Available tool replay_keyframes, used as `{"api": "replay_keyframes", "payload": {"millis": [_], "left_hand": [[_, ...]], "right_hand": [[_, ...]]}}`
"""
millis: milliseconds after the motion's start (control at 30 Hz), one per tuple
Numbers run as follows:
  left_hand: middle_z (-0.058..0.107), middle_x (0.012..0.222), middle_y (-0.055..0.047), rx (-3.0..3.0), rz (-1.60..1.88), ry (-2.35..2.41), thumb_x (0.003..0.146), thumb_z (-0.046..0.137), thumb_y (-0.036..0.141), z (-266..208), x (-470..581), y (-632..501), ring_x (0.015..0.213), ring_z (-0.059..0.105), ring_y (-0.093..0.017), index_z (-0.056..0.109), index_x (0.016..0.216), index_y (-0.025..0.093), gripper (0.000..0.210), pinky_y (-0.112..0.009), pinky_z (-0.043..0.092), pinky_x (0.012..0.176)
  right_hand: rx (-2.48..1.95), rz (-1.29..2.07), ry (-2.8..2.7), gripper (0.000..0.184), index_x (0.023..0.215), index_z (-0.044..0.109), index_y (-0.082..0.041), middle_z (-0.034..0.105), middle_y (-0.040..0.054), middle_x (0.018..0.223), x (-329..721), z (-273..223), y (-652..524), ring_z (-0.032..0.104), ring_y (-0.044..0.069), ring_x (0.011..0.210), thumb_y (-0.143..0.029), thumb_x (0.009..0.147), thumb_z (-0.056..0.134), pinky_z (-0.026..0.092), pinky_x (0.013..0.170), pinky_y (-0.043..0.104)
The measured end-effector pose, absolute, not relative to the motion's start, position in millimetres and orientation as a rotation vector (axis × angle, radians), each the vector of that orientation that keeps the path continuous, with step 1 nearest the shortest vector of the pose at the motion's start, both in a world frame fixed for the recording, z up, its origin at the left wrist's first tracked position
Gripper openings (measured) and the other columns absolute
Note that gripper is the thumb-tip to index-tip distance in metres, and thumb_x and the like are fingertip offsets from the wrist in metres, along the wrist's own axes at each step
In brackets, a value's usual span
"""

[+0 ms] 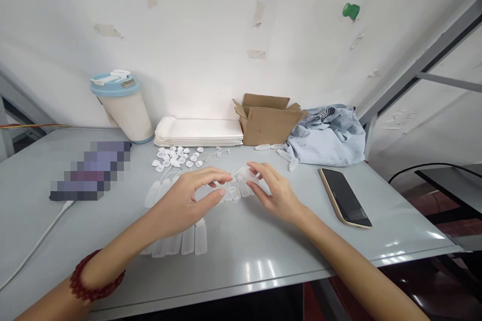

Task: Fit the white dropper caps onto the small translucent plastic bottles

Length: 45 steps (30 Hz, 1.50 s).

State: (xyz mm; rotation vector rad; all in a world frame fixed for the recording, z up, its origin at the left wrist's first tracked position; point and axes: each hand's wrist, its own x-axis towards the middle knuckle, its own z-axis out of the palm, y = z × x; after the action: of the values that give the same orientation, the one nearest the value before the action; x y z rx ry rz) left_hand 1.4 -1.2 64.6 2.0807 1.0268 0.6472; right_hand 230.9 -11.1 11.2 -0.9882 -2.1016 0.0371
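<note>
My left hand [190,195] hovers over small translucent plastic bottles, its fingers curved and thumb apart, holding nothing. Opposite it, my right hand [276,193] is also open, with thumb and fingers spread around the end of a translucent bottle [248,174]; whether they touch it I cannot tell. Between the hands lies a cluster of similar bottles [231,190] with thin loops. More bottles [152,194] lie left of my left hand, partly hidden by it. Below that wrist is a row of bottles [201,238]. Small white caps [176,156] are scattered behind my left hand.
At the back stand a light tumbler [126,113], a stack of white envelopes [205,133] and an open cardboard box [269,125]. Pale blue cloth [327,138] lies beside the box. A phone [345,198] is at right; a blurred-out device [92,170] with a white cable is at left.
</note>
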Motion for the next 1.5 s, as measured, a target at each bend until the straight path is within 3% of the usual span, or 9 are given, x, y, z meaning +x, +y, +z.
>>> {"api": "replay_keyframes", "payload": {"millis": [267,700,933,1100,1300,1500], "left_hand": [[0.066,0.111,-0.003,2.065,0.67,1.005,0.087,0.048,0.032,62.4,3.0,-1.9,0.101,0.06,-0.021,0.066,0.102,0.026,0.024,-0.03,0.054,0.076],[0.063,0.118,-0.004,2.16,0.708,0.979,0.087,0.048,0.032,56.6,4.8,-4.9,0.096,0.06,-0.02,0.061,0.114,0.027,0.03,-0.03,0.055,0.073],[0.064,0.112,-0.006,2.354,0.777,0.892,0.09,0.047,0.026,52.4,5.1,-5.0,0.101,0.058,-0.02,0.059,0.116,0.022,0.03,-0.034,0.05,0.086],[0.063,0.107,-0.006,2.484,0.831,0.79,0.091,0.043,0.017,49.6,7.2,-5.5,0.101,0.056,-0.019,0.06,0.111,0.023,0.027,-0.032,0.048,0.085],[0.053,0.114,-0.01,2.62,0.857,0.805,0.09,0.05,0.023,42.2,6.9,-5.5,0.102,0.053,-0.021,0.054,0.119,0.022,0.029,-0.033,0.048,0.082],[0.048,0.121,-0.013,2.779,0.807,0.759,0.087,0.059,0.026,37.8,6.7,-4.7,0.112,0.043,-0.026,0.044,0.128,0.019,0.043,-0.042,0.043,0.092]], "right_hand": [[-0.918,0.075,-2.156,0.043,0.132,0.042,-0.023,0.058,0.0107,0.105,228.9,13.4,-13.9,0.059,0.019,0.094,-0.011,0.091,0.047,0.054,0.078,0.034],[-0.909,0.247,-2.108,0.035,0.127,0.047,-0.021,0.061,0.0096,0.1,222.3,14.9,-20.5,0.06,0.018,0.088,-0.017,0.092,0.046,0.056,0.074,0.035],[-1.001,0.973,-1.77,0.031,0.119,0.054,-0.021,0.063,0.0068,0.098,217.4,19.8,-25.5,0.062,0.016,0.086,-0.028,0.089,0.055,0.056,0.075,0.032],[-0.837,1.516,-1.453,0.03,0.112,0.056,-0.019,0.066,0.0042,0.089,213.6,23.8,-23.6,0.065,0.014,0.078,-0.033,0.085,0.061,0.053,0.077,0.034],[-0.823,1.751,-1.209,0.033,0.107,0.058,-0.018,0.07,0.0084,0.098,210.7,24.6,-22.9,0.068,0.019,0.089,-0.034,0.08,0.068,0.053,0.084,0.037],[-0.772,1.824,-1.191,0.033,0.109,0.057,-0.018,0.069,0.0106,0.103,210.7,22.8,-23.2,0.068,0.02,0.095,-0.033,0.082,0.067,0.049,0.092,0.04]]}}
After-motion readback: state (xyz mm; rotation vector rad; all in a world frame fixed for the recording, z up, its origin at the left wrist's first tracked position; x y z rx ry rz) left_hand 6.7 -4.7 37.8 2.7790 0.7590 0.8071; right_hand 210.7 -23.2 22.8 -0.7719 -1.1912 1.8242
